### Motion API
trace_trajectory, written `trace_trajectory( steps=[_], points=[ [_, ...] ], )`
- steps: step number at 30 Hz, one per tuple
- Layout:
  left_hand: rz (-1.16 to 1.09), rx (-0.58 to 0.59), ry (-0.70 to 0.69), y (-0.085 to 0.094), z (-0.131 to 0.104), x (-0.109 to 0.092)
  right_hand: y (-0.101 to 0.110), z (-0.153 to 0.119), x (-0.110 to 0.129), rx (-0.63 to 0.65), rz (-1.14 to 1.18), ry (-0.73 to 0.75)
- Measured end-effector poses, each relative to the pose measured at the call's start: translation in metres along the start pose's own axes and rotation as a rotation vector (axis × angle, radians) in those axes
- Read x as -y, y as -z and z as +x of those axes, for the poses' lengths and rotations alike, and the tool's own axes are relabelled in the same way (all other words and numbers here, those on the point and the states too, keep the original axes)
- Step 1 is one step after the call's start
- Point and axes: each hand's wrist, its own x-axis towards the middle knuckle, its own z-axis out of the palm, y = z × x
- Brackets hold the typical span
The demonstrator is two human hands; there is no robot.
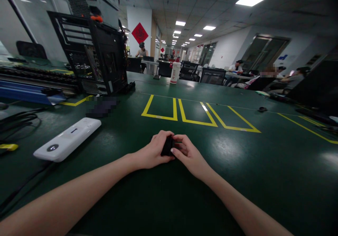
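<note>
Taking the small black block-like object (167, 147) between the hands as the clock's centre, with 12 o'clock pointing away from the person, the left hand (153, 150) grips it from 9 o'clock, fingers over its far side and thumb along its near side. The right hand (188, 157) comes in from 4 o'clock, thumb and fingertips closed on the object's right edge. Whether the object touches the glossy dark green tabletop (227, 201) cannot be told.

Green surface gives the hands room to move, widest from 3 to 5 o'clock. Beyond the fingers, three three-sided outlines of yellow tape (160, 117) stand in a row from 12 to past 2 o'clock, their near edges well apart from the hands. Near the tabletop's far edge, at 12 o'clock, a white bottle with a red top (175, 73) stands upright.

The left side is tighter. A long white plastic device with rounded ends (74, 137) lies at 9 o'clock, its near end beside a black cable (29, 186). A dark flat item, blurred by pixels (101, 106), lies at 10 o'clock, and just behind it rises an open black metal computer case (105, 62).
</note>
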Motion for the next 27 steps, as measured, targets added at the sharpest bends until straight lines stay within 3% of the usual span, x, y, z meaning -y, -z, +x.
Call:
trace_trajectory(
  steps=[7, 27],
  points=[
    [0.027, 0.015, 0.003, 0.0002, 0.0002, -0.0005, 0.0021, -0.0043, 0.0016, 0.062, 0.03, 0.023],
    [0.039, -0.018, -0.025, -0.0024, 0.0004, 0.0027, 0.0026, -0.0016, -0.004, 0.049, 0.091, 0.058]
  ],
)
